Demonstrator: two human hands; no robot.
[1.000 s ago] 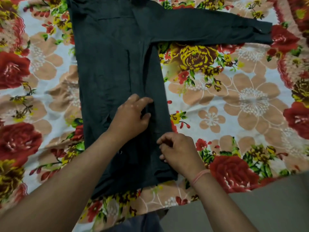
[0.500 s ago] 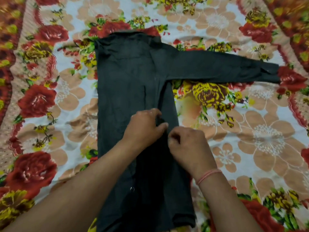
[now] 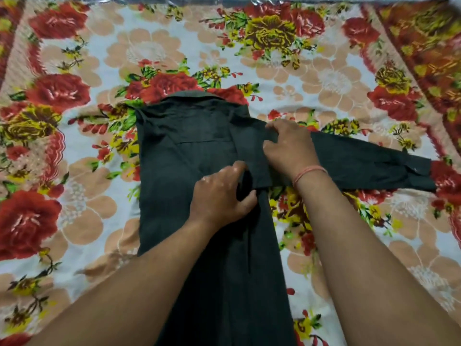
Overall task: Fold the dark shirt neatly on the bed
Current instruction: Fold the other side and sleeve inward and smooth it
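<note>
Though the shirt [image 3: 189, 151] already lies flat in the middle of the bed [image 3: 74, 221], collar [image 3: 197, 96] at the far end and hem running off the near edge of view, the fold looks only partly made. The left side shows a straight edge with no sleeve in sight, so that side seems turned in. The right side panel is also laid over the body, its edge running down the middle. The one sleeve [image 3: 361, 166] in sight stretches out to the right across the bed, cuff [image 3: 419, 173] at its far right tip. Left to do, by my judgement: bring that sleeve in over the body, then double the long body up toward the collar. The left hand [image 3: 219, 196] sits at the mid-body fold, its thumb and fingers curled in on a pinch of cloth. The right hand [image 3: 290, 148] is at the root of the sleeve by the shoulder, fingers bent and clamped on the cloth there. The shirt is a thin, matt, dark woven cloth with faint fine stripes, a seam across the upper back and soft creases. The bed's cover is a smooth, slightly glossy print of red, yellow and peach flowers on pale ground. A thin pinkish thread [image 3: 309, 172] circles the right wrist.
</note>
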